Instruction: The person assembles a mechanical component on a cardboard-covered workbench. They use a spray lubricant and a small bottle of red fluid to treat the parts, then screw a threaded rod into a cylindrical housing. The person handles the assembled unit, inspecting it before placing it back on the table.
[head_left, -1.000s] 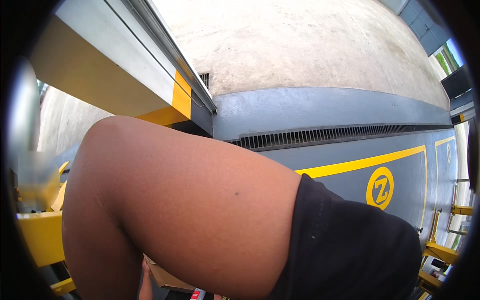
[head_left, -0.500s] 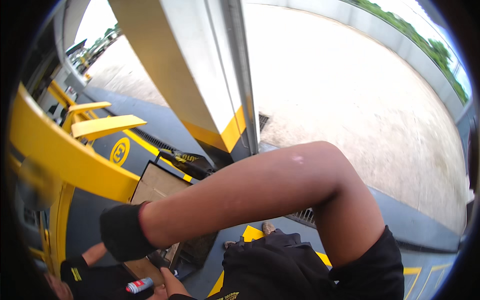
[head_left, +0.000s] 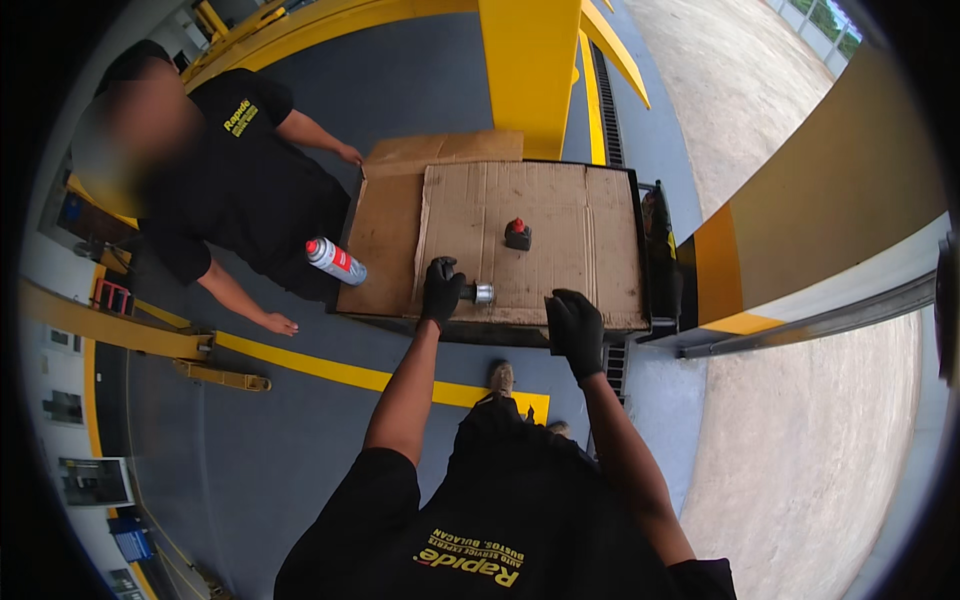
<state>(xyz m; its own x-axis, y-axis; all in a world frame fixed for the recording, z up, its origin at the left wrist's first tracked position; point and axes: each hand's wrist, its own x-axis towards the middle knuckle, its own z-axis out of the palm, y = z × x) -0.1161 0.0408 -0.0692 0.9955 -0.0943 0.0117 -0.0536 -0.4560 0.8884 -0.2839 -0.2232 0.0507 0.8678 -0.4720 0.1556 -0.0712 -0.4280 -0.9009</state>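
Observation:
My left hand (head_left: pixel 441 291), in a black glove, is closed over the near edge of a cardboard-topped cart. It grips a short silver metal cylinder (head_left: pixel 483 293) with a dark section towards the fingers. My right hand (head_left: pixel 578 333), also in a black glove, is closed near the cart's front right corner. A thin, dark flat piece (head_left: pixel 554 322) with a straight edge sticks out from its fingers; its kind does not show. Beyond both hands, a small dark bottle (head_left: pixel 518 237) with a red cap stands on the cardboard sheet (head_left: pixel 570 200).
At the cart's left end stands a spray can (head_left: pixel 336 261) with a red cap. A co-worker (head_left: pixel 250 180) in black stands there, one hand at the cardboard's far-left corner. A yellow lift post (head_left: pixel 530 80) rises behind, and a striped pillar (head_left: pixel 800 220) stands at right.
My view has swung down and left onto the cart. The arm that crossed the picture is now lowered, and both my hands are over the cart's near edge.

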